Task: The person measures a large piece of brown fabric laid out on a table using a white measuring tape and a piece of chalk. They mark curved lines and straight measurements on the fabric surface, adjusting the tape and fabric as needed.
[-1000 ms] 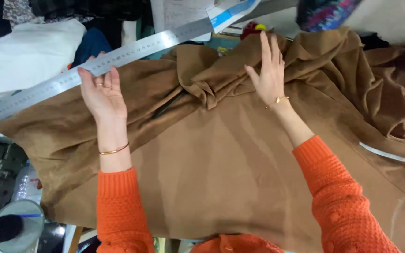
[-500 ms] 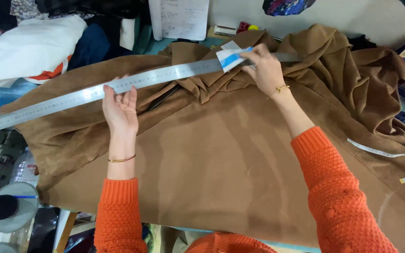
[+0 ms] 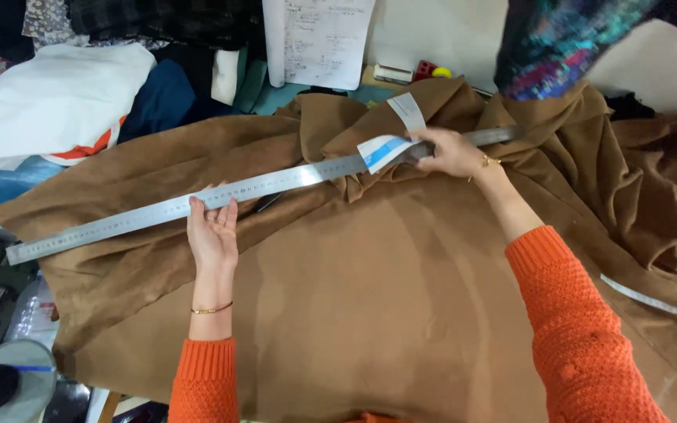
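Note:
A large brown cloth [image 3: 370,298] covers the table, flat near me and bunched in folds at the back and right. A long steel ruler [image 3: 119,219] lies slanted across it, low at the left and higher at the right. My left hand [image 3: 213,231] rests flat on the cloth with its fingertips on the ruler's near edge. My right hand [image 3: 450,153] grips the ruler farther right, next to a white and blue paper tag [image 3: 381,149] fixed to it.
White cloth [image 3: 48,102] and dark garments [image 3: 166,94] pile at the back left. A written paper sheet [image 3: 323,39] hangs at the back. A white measuring tape [image 3: 652,298] lies at the right edge. A round grey object [image 3: 9,376] sits at bottom left.
Both hands left the cloth's folds and took the ruler, bringing it from the far left edge down across the cloth. The view has shifted too.

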